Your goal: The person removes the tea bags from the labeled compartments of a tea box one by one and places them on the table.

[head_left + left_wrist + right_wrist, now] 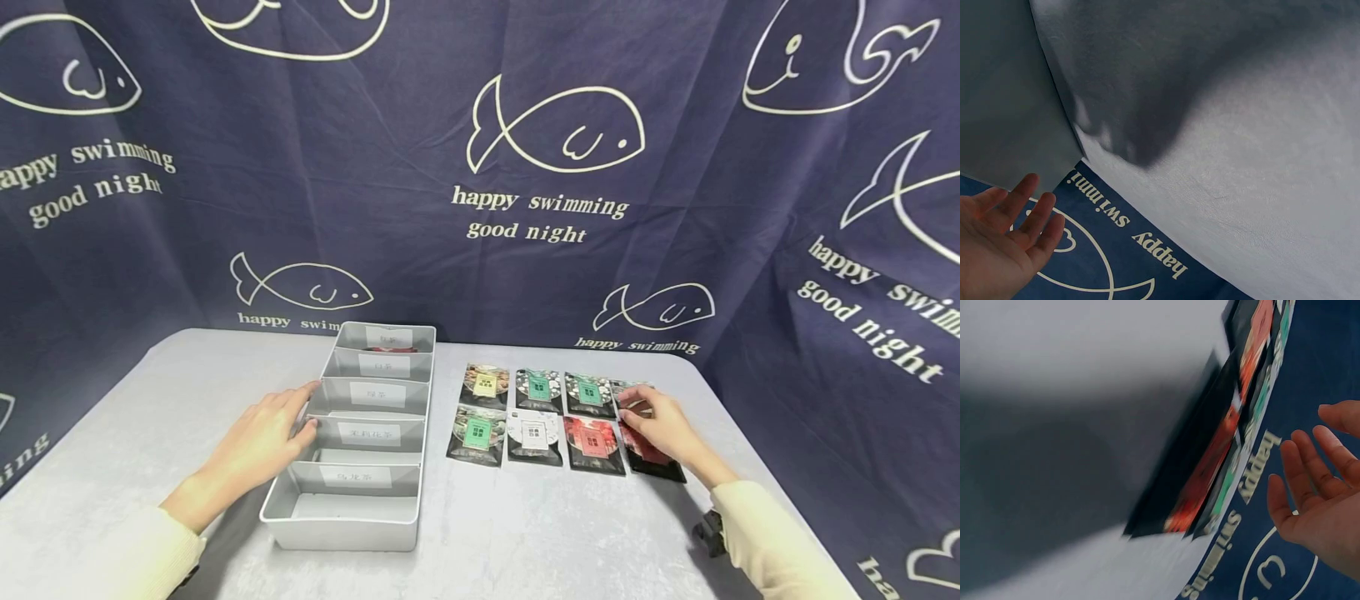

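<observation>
My left hand point(262, 436) is at the left rim of a long grey divided box point(345, 533), its fingers relaxed; whether they touch the rim I cannot tell. In the left wrist view that hand point(1013, 240) holds nothing. Over the rightmost tea packets my right hand point(660, 423) hovers with loosely bent fingers, partly hiding a red packet point(651, 454) and the packet behind it. Nothing is between the fingers of the right hand point(1316, 478) in the right wrist view, where the red packet point(1207, 472) lies on the table.
Beside it lie another red packet point(596, 446), a white packet point(535, 437), a green packet point(476, 437), a yellow-labelled packet point(484, 385) and teal-labelled packets point(538, 390). The box's compartments carry paper labels point(370, 434); something red point(395, 350) shows in the farthest. Behind hangs a blue fish-print cloth point(412, 208).
</observation>
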### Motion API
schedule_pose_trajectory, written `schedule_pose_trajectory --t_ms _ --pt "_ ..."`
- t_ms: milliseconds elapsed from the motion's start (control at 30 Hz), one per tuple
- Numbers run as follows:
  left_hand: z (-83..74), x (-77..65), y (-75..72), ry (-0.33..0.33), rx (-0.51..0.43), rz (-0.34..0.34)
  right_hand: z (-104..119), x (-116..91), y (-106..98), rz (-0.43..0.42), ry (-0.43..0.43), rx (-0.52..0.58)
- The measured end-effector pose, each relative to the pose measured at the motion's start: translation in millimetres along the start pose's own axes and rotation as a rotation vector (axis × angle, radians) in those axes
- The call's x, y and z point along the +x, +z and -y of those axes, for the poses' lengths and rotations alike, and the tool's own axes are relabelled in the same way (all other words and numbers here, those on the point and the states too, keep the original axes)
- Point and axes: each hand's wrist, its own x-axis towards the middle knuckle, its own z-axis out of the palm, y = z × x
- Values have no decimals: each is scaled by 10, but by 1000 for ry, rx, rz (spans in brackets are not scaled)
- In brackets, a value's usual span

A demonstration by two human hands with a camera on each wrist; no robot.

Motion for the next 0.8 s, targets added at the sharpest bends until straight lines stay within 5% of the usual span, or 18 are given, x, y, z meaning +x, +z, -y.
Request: schedule_pose_trajectory --t_ms 300,800 --pt "14 1 18 -4 -1 -1 256 99 213 56 -32 95" --pt "21 0 31 -6 -3 -6 733 350 502 147 -212 60"
